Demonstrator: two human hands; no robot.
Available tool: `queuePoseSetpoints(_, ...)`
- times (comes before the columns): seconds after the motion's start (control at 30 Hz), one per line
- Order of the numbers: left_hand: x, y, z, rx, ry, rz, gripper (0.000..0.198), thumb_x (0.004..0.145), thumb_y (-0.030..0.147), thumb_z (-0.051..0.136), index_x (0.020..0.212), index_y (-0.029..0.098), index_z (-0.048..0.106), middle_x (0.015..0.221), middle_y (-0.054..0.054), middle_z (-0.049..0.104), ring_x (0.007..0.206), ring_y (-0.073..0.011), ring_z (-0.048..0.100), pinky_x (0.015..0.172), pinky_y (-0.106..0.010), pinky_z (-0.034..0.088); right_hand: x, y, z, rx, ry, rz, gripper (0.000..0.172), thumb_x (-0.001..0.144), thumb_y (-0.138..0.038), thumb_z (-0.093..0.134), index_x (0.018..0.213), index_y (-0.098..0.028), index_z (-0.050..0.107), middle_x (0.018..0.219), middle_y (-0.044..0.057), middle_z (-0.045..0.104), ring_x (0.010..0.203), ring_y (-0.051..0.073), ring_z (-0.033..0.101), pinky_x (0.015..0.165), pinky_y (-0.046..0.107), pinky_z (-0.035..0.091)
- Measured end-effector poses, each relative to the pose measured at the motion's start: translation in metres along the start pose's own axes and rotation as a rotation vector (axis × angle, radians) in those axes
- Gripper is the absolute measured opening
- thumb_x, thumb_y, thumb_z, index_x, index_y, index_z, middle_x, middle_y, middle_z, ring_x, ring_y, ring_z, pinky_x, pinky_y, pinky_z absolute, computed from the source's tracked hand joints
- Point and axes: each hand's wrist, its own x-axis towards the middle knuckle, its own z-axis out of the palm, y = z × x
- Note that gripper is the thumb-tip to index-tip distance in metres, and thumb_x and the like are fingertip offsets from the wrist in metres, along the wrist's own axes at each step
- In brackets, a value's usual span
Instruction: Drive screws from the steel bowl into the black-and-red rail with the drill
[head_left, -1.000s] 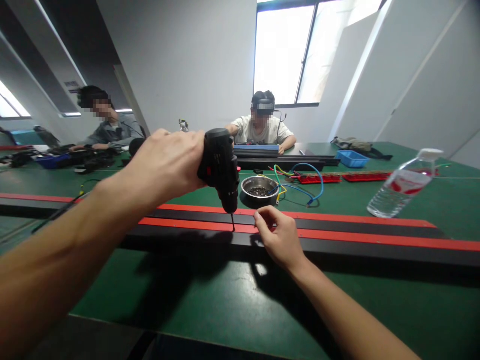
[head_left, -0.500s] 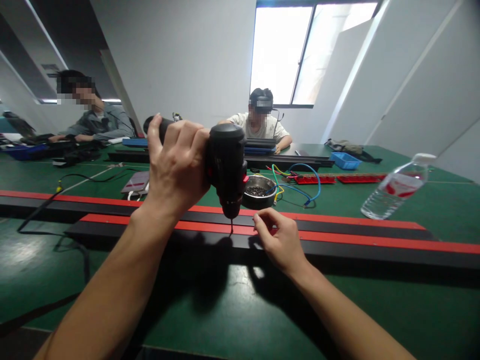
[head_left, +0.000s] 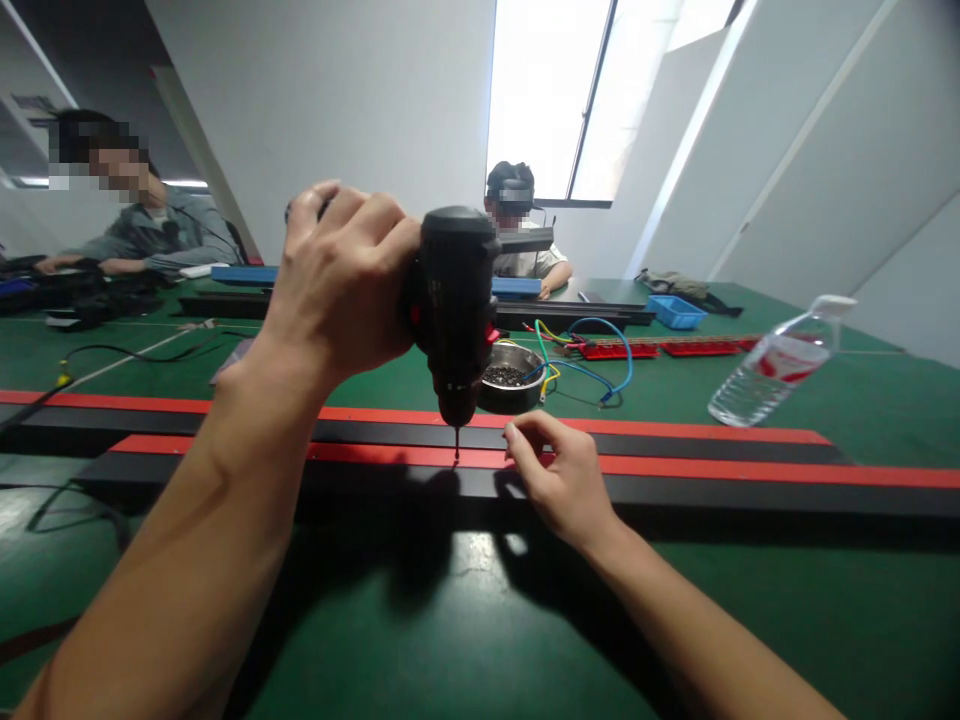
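Observation:
My left hand (head_left: 349, 265) is wrapped round the grip of a black cordless drill (head_left: 457, 300), held with its bit pointing down. The bit's tip meets a red strip (head_left: 675, 468) on the near long black bar (head_left: 675, 495); a small screw seems to sit at the tip, though it is too small to be sure. Just right of the bit, my right hand (head_left: 562, 470) hovers over the same bar with thumb and forefinger pinched. Something tiny and dark shows at those fingertips, but I cannot make it out. Behind the drill stands a metal bowl (head_left: 541, 378) of small dark screws.
A second red-striped bar (head_left: 750, 432) lies behind the first. Coloured wires (head_left: 600, 368), a tilted water bottle (head_left: 776, 365), red strips (head_left: 697, 347) and a blue basket (head_left: 675, 312) lie beyond. One person (head_left: 525, 230) sits opposite, another (head_left: 142, 210) at far left.
My view has shifted slightly, and my left hand and forearm sit a little higher. The drill stays upright on the bar; my right hand keeps its pinch. Opposite, a dark bar has risen.

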Motion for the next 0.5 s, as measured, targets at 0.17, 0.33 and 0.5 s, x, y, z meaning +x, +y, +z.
queuePoseSetpoints(0.17,-0.0058,-0.0083,0.006,0.075,-0.024,-0.024,0.031,0.089,0.032,0.061,0.117,0.02,0.067,0.113,-0.013,0.07,0.108,-0.0372,0.065,0.102,-0.059,0.046,-0.0007,0.0004,-0.0001,-0.014,-0.006,-0.019,0.021,0.101,-0.035,0.063,0.087,-0.019,0.07,0.073,0.001,0.068,0.065,0.016,0.061,0.061,0.029,0.044)
queuePoseSetpoints(0.33,-0.0063,-0.0048,0.0032,0.089,-0.078,-0.057,0.036,0.09,0.032,0.062,0.124,0.023,0.066,0.117,-0.014,0.07,0.108,-0.0357,0.063,0.1,-0.057,0.044,-0.0012,0.0038,-0.0014,0.013,0.0,0.013,0.024,0.101,-0.038,0.064,0.088,-0.02,0.071,0.073,0.002,0.069,0.065,0.017,0.061,0.059,0.029,0.045)
queuePoseSetpoints(0.5,-0.0068,0.0001,0.001,0.055,-0.044,-0.049,0.035,0.089,0.032,0.065,0.123,0.022,0.065,0.118,-0.014,0.069,0.111,-0.0392,0.062,0.102,-0.06,0.043,-0.0014,0.0037,-0.001,0.005,-0.003,0.0,0.025,0.101,-0.04,0.064,0.087,-0.02,0.07,0.072,0.002,0.068,0.065,0.016,0.061,0.059,0.028,0.045)
